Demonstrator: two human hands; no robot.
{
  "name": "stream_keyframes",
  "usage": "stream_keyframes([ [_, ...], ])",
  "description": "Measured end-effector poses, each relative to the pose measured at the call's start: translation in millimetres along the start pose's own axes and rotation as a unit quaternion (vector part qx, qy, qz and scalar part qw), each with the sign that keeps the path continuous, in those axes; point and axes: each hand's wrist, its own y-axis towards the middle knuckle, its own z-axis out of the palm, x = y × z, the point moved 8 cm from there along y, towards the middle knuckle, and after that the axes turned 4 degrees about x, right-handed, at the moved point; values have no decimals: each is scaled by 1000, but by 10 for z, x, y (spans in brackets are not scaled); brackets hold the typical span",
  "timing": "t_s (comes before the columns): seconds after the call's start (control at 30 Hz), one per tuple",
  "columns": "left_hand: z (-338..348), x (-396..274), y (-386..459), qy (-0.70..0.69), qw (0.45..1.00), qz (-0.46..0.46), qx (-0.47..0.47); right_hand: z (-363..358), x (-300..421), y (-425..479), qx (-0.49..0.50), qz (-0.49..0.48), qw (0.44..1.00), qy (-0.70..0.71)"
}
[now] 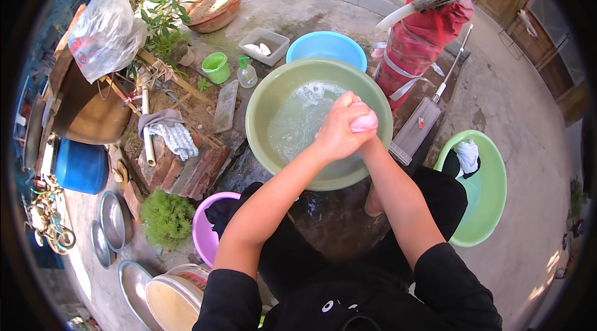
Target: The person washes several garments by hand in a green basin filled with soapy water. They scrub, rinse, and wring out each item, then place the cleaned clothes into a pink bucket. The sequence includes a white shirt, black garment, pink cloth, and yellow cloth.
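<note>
A small wad of pink cloth [364, 122] is squeezed between my two hands. My left hand [336, 129] wraps over it, fingers curled tight. Pressed against it from the right is my right hand [368, 138], partly hidden, also closed on the cloth. Both are held together above the right part of a large olive-green plastic basin [261, 121]. Cloudy water [298, 121] lies in the basin, with white suds [322, 89] toward its far side.
A blue basin [326, 46] touches the far rim. Left of it stand a soap pump bottle [247, 74] and green bucket [216, 68]. At right are a red-wrapped pipe [406, 46] and a light-green basin [485, 209] with clothes. A purple basin [203, 223] sits near my left knee.
</note>
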Motion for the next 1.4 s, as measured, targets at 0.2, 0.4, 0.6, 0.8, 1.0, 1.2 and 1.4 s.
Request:
stream_keyframes([
  [0.2, 178, -322, -168, 189, 972, 128, -59, 1026, 287, -148, -91, -185, 953, -221],
  [0.4, -156, 50, -104, 263, 931, 170, -189, 881, -14, 237, 165, -50, 980, 101],
  [0.6, -983, 1137, -234, 309, 902, -238, -185, 662, 255, 157, -287, -85, 928, -220],
  [0.8, -924, 1704, -508, 374, 844, -379, -61, -452, 599, 31, -279, 100, 636, -713],
  [1.0, -76, 1694, -755, 433, 812, -314, 234, 61, -96, -33, -116, 166, 433, -879],
  [1.2, -312, 1970, -680, 342, 809, -472, 82, -480, -68, -189, -246, 233, 804, -488],
  [1.4, -330, 1081, -229, 258, 940, -219, -28, 72, -268, -97, -195, 228, 953, -47],
])
